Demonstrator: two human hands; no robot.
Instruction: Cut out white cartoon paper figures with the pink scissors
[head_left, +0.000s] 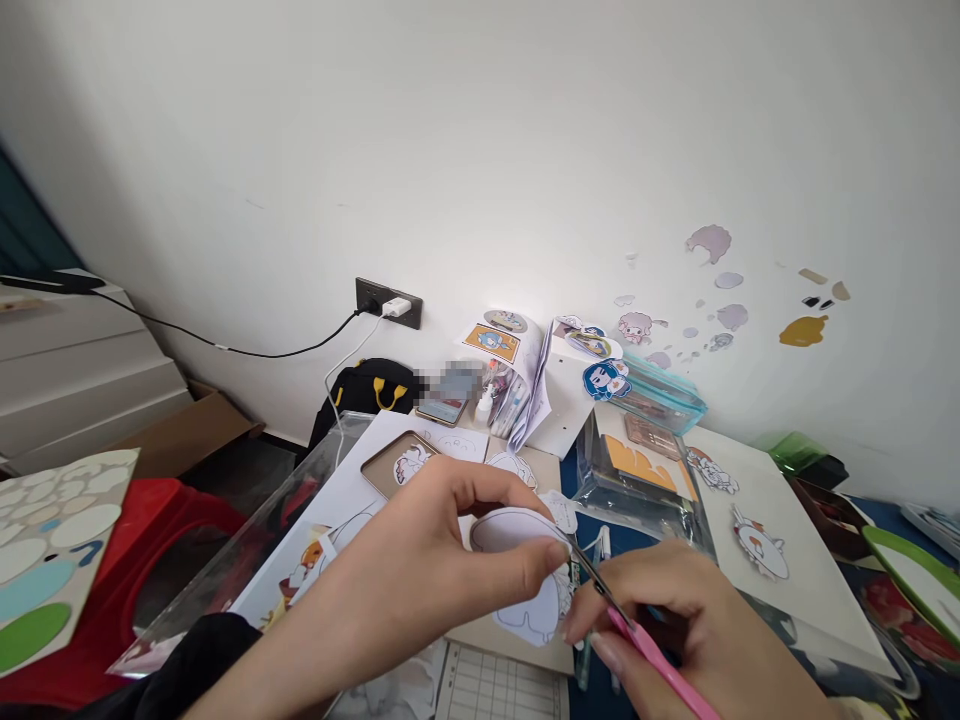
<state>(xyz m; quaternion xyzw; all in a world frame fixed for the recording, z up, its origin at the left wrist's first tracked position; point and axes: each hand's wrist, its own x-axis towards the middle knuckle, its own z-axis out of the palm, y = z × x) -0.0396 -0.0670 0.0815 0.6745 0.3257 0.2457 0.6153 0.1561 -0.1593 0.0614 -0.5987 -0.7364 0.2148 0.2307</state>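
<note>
A: Where is the paper (pixel 529 595)?
B: In the left hand (pixel 480 550), above a beige board (pixel 551 655) on the worktop (pixel 598 700). It is white, with a drawn outline.
A: How does that hand hold it?
B: Nearly closed: the thumb presses on the near face and the index finger curls round by the top edge.
A: And the right hand (pixel 645 610)?
B: Its fingers are curled in round a pink tool (pixel 671 675). The thin metal end points up and left, right at the paper's edge; whether it bites into the paper, one cannot tell.
A: What lies about?
B: A grid sheet (pixel 501 690) nearest the person, below the paper. Further back, a shallow tray (pixel 382 467) with a cutout (pixel 411 463) in it, and a phone (pixel 448 397). On the right, a white board (pixel 814 570) carries another cutout, an animal (pixel 761 547). Behind it all, stickers (pixel 636 328) dot the wall (pixel 480 150).
</note>
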